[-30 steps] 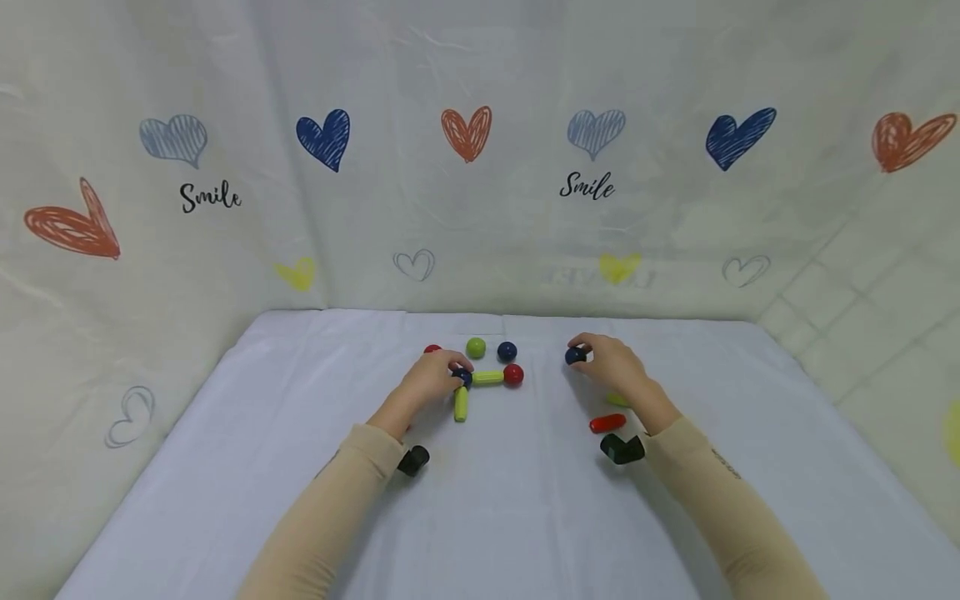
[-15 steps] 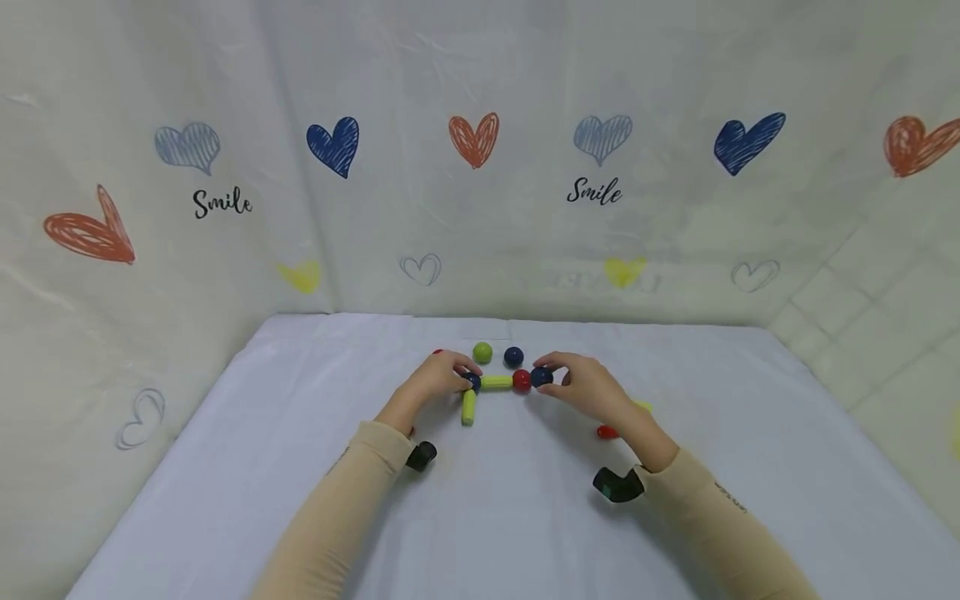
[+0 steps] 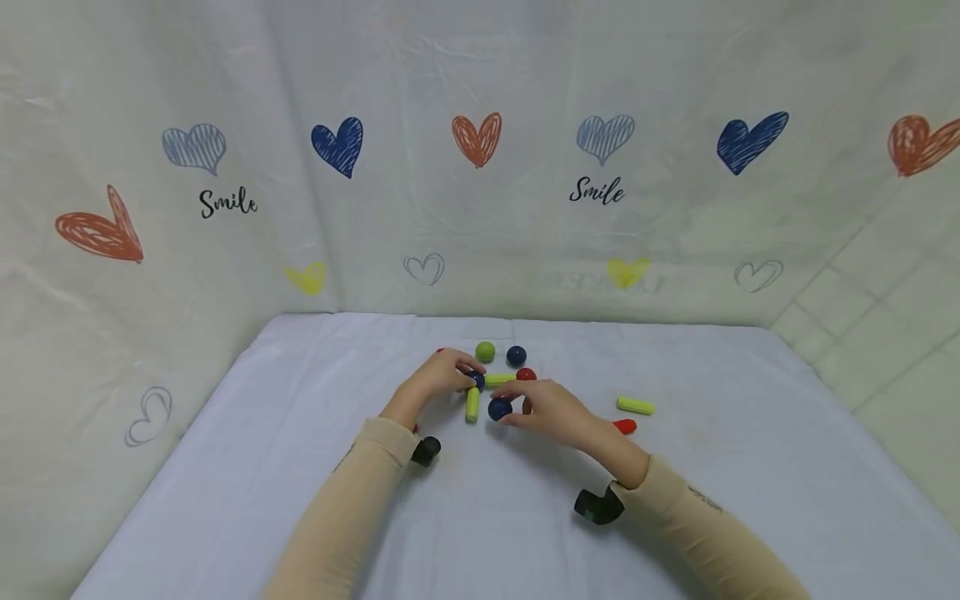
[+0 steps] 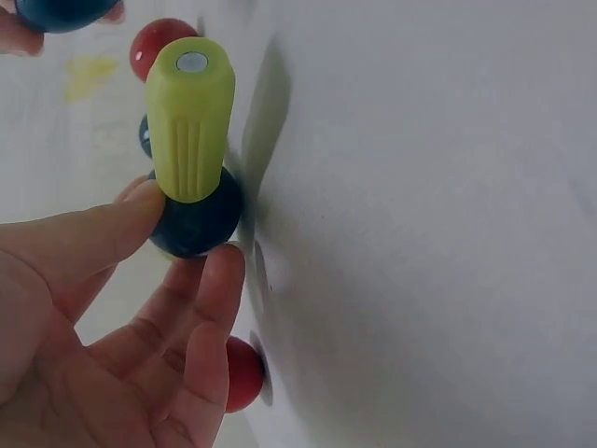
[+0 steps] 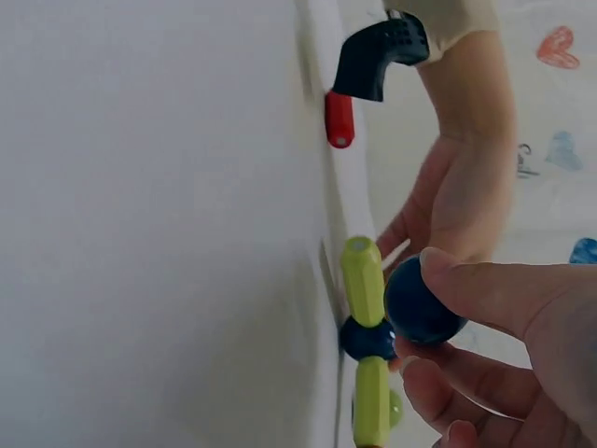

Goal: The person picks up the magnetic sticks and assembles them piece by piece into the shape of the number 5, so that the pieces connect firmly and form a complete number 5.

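Note:
Thumb and fingers of the left hand [image 3: 442,374] pinch a dark blue ball [image 4: 198,219] joined to two yellow-green sticks. One stick [image 3: 472,405] points toward the person; the other [image 3: 500,380] runs right to a red ball [image 3: 527,375]. My right hand [image 3: 553,410] pinches a second dark blue ball [image 3: 500,408] between thumb and fingers, just right of the near stick's free end and apart from it. In the right wrist view this ball [image 5: 422,302] is beside the stick [image 5: 362,280].
Behind the hands lie a green ball [image 3: 485,352] and another dark blue ball [image 3: 516,356]. A yellow-green stick [image 3: 636,406] and a red stick [image 3: 625,426] are at the right. Another red ball [image 4: 244,374] is by the left hand. Black wrist devices [image 3: 599,506] sit under the sleeves.
My right hand has carried its blue ball leftward and toward the person, past the red ball to near the front stick. The left hand keeps its grip in about the same place.

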### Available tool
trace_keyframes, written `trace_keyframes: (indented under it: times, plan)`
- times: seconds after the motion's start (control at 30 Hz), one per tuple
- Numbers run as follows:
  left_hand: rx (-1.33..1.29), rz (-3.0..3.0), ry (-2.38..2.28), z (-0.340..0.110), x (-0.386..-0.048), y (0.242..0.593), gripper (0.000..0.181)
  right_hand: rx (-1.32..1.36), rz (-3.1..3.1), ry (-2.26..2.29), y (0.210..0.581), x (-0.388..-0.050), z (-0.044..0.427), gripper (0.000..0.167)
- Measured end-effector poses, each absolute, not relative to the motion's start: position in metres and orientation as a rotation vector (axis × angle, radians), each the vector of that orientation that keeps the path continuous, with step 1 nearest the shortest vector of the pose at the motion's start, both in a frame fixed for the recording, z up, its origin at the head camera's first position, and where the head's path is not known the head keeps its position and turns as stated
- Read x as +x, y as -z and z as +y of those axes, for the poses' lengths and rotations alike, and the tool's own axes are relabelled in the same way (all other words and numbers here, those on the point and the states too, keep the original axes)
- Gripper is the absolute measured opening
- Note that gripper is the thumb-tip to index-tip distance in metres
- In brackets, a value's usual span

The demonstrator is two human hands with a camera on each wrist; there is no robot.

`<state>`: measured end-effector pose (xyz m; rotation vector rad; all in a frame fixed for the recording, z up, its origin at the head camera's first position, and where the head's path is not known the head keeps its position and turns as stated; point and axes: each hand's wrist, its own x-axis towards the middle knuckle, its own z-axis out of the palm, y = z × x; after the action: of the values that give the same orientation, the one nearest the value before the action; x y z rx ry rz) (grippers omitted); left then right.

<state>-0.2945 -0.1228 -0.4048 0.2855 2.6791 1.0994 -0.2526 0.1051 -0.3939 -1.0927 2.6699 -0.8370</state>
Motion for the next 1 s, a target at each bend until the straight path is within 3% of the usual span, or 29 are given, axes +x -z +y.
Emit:
trace_keyframes:
  times: [1.0]
  plan:
    - [0.324, 2.583, -1.166, -0.13, -0.301, 0.406, 0.027, -1.246, 2.635, 0.629, 0.416, -0.252, 0.063, 0.032]
